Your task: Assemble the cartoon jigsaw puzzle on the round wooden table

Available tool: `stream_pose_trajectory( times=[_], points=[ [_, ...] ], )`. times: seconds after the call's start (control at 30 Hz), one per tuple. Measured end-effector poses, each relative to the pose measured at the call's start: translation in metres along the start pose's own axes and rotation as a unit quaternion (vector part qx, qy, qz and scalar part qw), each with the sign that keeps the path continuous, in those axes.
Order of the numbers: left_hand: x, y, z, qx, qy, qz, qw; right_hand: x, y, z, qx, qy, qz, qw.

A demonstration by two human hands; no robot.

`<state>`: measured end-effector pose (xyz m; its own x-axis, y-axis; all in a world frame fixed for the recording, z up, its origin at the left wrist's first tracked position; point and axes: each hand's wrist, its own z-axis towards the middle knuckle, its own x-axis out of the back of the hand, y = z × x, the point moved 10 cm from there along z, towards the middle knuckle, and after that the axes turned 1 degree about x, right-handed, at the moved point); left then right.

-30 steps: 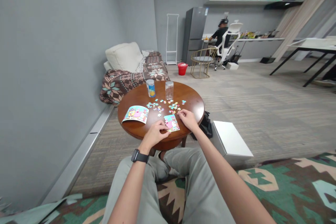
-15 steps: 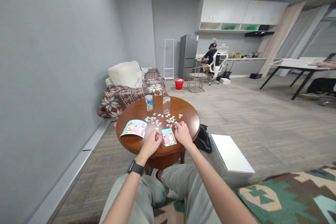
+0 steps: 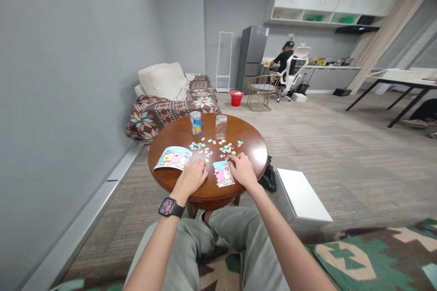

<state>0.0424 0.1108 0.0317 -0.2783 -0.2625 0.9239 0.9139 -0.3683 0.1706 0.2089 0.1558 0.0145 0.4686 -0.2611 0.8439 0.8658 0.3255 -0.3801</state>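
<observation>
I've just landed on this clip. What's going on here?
A seated person has both hands over a round wooden table. The right hand is at the right side of a joined jigsaw section, near the loose pieces; whether it holds a piece is too small to tell. The left hand is between that section and a curved picture sheet. Beyond the scattered pieces stand a blue-labelled jar and a clear jar.

Blocked ahead of the right hand (image 3: 242,168) by loose puzzle pieces (image 3: 226,149), farther ahead-left by the clear jar (image 3: 221,127); passable to its right over tabletop (image 3: 256,148). Obstructed ahead-left of the left hand (image 3: 193,175) by the picture sheet (image 3: 173,158); rightward, narrowly passable before the joined puzzle section (image 3: 224,174).
</observation>
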Motion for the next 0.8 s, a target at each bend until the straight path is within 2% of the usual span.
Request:
stream_pose_trajectory(
  times=[0.23, 0.4, 0.53, 0.7, 0.8],
  points=[
    [-0.002, 0.003, -0.002, -0.016, -0.018, 0.015, 1.000, -0.004, 0.007, -0.001, -0.003, 0.007, 0.012, 1.000],
    [-0.005, 0.009, -0.005, -0.050, -0.031, 0.013, 0.998, 0.001, 0.011, -0.005, 0.006, 0.055, 0.048, 0.997],
    [-0.005, 0.004, -0.006, -0.029, -0.018, 0.014, 0.999, 0.011, 0.009, -0.010, 0.004, 0.092, 0.052, 0.994],
    [-0.008, -0.002, -0.007, -0.008, -0.006, 0.022, 1.000, 0.021, 0.015, -0.016, -0.058, 0.121, -0.004, 0.991],
    [-0.011, -0.003, -0.006, -0.009, -0.015, 0.023, 1.000, 0.021, 0.019, -0.017, -0.082, 0.115, -0.030, 0.990]
  ],
)
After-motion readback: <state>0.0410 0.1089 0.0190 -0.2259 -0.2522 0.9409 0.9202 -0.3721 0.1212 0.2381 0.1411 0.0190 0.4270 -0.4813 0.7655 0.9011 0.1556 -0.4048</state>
